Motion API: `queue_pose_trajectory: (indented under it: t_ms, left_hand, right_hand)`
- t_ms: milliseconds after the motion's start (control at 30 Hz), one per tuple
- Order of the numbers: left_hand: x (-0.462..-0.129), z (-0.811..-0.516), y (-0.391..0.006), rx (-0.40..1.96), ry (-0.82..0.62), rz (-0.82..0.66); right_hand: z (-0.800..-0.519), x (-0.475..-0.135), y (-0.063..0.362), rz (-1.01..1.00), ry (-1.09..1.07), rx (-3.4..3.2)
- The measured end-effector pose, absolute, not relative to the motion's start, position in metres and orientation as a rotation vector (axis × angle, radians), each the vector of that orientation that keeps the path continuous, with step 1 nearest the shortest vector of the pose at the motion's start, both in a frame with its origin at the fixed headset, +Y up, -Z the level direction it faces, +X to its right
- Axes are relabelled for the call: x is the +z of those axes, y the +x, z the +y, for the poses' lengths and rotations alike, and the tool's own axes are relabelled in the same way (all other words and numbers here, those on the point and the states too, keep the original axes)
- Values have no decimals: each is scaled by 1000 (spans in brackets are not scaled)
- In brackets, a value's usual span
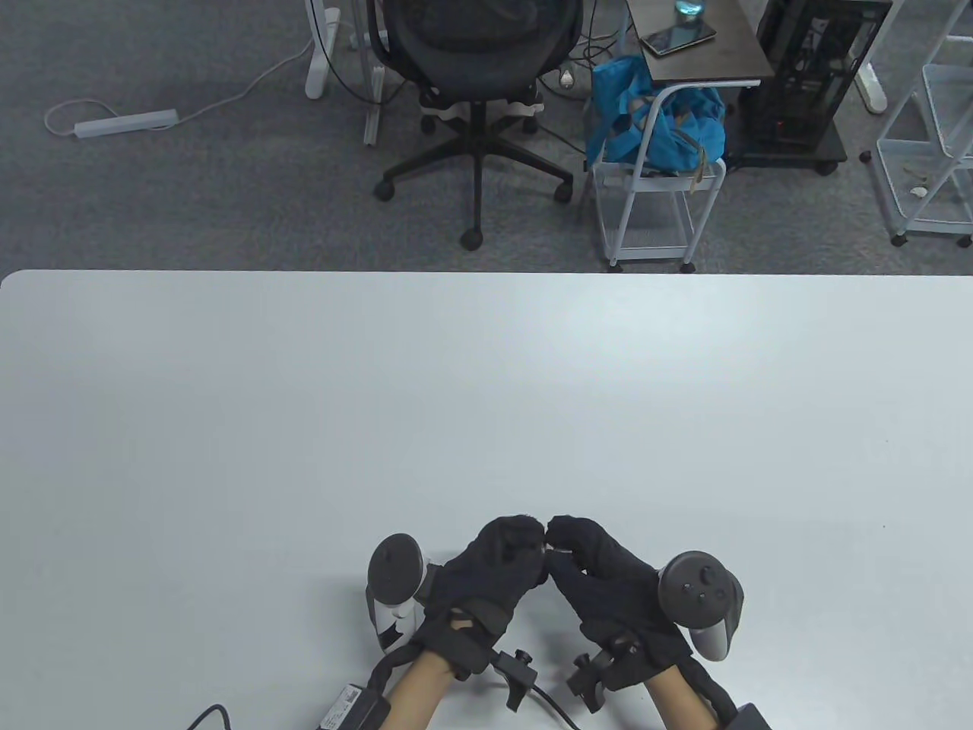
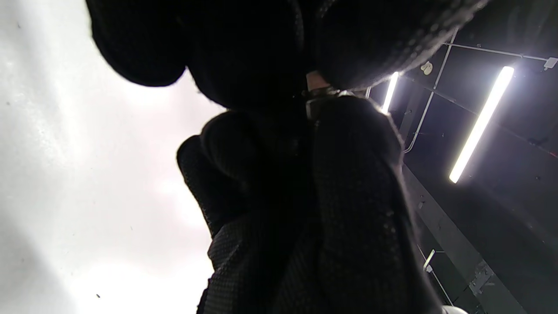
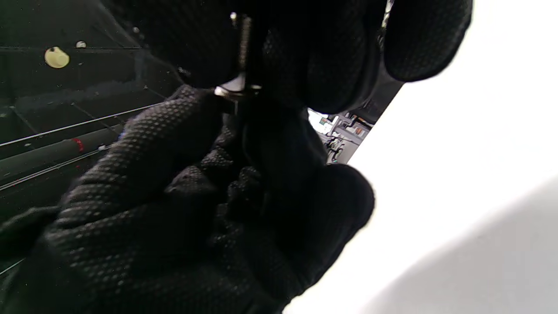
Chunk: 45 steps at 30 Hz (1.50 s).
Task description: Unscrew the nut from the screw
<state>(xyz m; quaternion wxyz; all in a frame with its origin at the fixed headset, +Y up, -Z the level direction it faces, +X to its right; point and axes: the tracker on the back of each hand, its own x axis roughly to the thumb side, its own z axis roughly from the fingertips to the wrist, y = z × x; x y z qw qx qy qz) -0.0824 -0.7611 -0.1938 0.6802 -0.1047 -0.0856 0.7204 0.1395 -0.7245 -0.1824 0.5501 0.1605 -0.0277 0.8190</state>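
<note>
Both hands meeting fingertip to fingertip above the bench [image 1: 228, 418] near its front edge: left hand [image 1: 494, 566] and right hand [image 1: 600, 578] each pinching the screw [image 3: 245, 39] and nut [image 2: 317, 92], which holds which, probably hidden. Best: one end pinched dead steady, nut rolled in short turns, axis straight.

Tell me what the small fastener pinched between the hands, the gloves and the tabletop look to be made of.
Fastener: likely bare metal; silvery glints, a threaded-looking shaft; nut and screw not separable.
Gloves, left hand and right hand: black knit fabric with a raised dotted texture, probably a grip coating.
Table: smooth, pale, matte-to-satin surface, perhaps laminate; soft reflections only.
</note>
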Motion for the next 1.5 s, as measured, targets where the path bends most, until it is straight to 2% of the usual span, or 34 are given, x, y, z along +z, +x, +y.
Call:
queue_pose_trajectory:
  t_ms: [167, 367, 900, 1000, 1167, 1500]
  left_hand:
    - [-194, -761, -84, 1643, -228, -177]
    - [-195, -761, -83, 1627, -229, -191]
    - [-194, -762, -83, 1625, -222, -183]
    - [-195, -762, -83, 1628, -226, -184]
    - [-195, -762, -82, 1618, -220, -197]
    - [-194, -763, -83, 1606, -230, -197]
  right_hand:
    - [-724, -183, 141, -17, 397, 1869]
    - [-731, -183, 144, -44, 273, 1901]
    - [-723, -181, 139, -67, 395, 1953]
    - [-725, -183, 139, -35, 393, 1878]
    - [-736, -184, 142, -13, 259, 1863]
    - [-732, -184, 139, -57, 322, 1926]
